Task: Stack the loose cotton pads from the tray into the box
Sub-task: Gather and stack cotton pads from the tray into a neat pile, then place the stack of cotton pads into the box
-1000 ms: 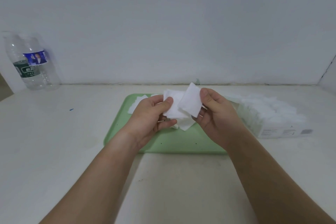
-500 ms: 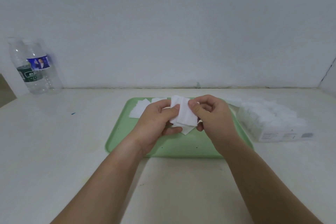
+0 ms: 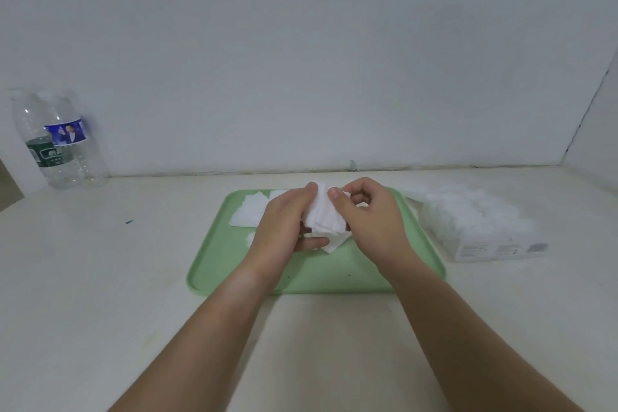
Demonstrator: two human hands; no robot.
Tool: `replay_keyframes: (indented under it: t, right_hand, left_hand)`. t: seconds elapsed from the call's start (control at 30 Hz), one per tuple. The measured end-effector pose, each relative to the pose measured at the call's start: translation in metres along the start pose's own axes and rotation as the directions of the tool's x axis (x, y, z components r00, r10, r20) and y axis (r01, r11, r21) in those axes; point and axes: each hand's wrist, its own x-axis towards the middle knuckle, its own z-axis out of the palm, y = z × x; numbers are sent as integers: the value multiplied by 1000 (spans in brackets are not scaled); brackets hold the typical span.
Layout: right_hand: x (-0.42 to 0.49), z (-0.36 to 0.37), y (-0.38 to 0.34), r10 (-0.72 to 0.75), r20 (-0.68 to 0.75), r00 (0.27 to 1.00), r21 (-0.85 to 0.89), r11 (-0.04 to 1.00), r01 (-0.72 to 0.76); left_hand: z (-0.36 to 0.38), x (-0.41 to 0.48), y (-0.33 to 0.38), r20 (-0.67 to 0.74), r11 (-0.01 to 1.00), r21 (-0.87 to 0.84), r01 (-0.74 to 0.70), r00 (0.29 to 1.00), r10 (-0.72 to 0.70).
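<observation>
Head: left hand point(image 3: 284, 227), right hand point(image 3: 374, 221), fingers point(image 3: 337, 199) curled, grip uneven white cotton pads point(image 3: 323, 218) stack.

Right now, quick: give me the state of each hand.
Left hand: closed, holding the pads.
Right hand: closed, pinching the same pads.
</observation>
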Motion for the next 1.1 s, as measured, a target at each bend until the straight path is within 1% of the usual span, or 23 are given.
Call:
replay_keyframes:
  t: [0.1,0.23,0.3,0.37,0.43,0.47,0.5,0.57,0.73,0.8,0.87,0.97,1.03,1.1]
  right_hand:
    - [5,-1,-12,-20,-14,1000,-28,999,19]
    - [6,-14,-26,-13,21,1000,-84,996,15]
    - [7,-25,-32,19,86,996,-143,990,-7]
    - [7,-38,-39,48,204,978,-154,988,-16]
    - [5,-56,-49,50,339,939,-166,986,8]
    - [5,-65,-53,47,394,918,-198,980,34]
    - [5,-76,-57,49,429,902,-240,969,61]
    - [7,-96,-64,69,453,889,-298,951,79]
    - [16,-155,-74,109,433,895,-390,918,77]
    - [22,-181,-76,97,377,921,-402,913,69]
    - [30,-211,-74,82,280,956,-414,909,43]
    - [42,-248,-69,62,143,988,-485,874,16]
    - [48,-269,-62,66,83,994,-544,839,-10]
    - [52,-285,-54,91,50,995,-594,803,-44]
  left_hand:
    - [6,-3,3,6,997,39,-72,997,72]
    - [7,-5,11,1,994,60,-90,996,90]
    - [10,-8,14,22,993,73,-96,995,94]
    - [16,-13,13,48,993,74,-96,995,92]
    - [28,-19,12,76,991,81,-108,992,101]
    - [34,-21,11,85,989,88,-117,990,109]
    - [42,-22,9,94,988,96,-123,989,114]
    - [56,-23,8,106,987,109,-115,989,104]
    - [101,-23,11,138,983,162,-88,988,65]
    - [118,-18,15,152,971,211,-109,985,78]
    - [136,-7,16,145,945,295,-141,984,101]
    - [158,14,16,141,845,486,-222,974,175]
    - [177,28,19,206,754,596,-278,960,191]
    - [196,43,20,316,643,692,-328,938,139]
